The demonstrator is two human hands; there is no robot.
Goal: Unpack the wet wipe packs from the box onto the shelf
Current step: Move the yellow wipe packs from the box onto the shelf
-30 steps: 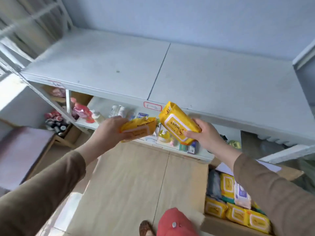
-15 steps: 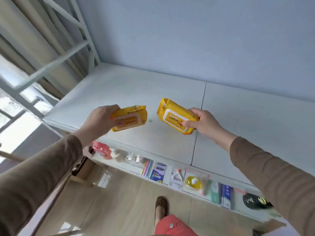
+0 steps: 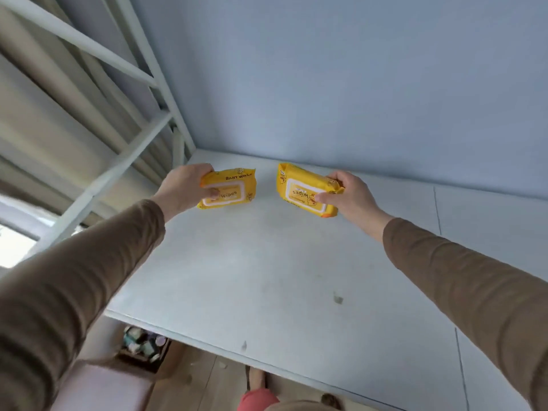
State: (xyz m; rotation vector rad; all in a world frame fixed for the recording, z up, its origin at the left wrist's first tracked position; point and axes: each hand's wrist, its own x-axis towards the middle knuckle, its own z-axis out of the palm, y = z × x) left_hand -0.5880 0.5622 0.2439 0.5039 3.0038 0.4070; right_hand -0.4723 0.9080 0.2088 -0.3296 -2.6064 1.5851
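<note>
Outstretched, both hands, left (image 3: pixel 185 185) and right (image 3: pixel 351 194), each grip a yellow wipes pack (image 3: pixel 228 188) above the shelf (image 3: pixel 267 277).

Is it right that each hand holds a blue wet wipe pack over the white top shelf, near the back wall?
Not quite: the head view shows both packs are yellow, not blue. The left hand holds one pack, the right hand the other, over the white shelf.

a pale blue wall (image 3: pixel 355 84) rises behind, beige curtains (image 3: pixel 44 114) hang left, light wooden floor (image 3: pixel 207 381) lies below.
</note>
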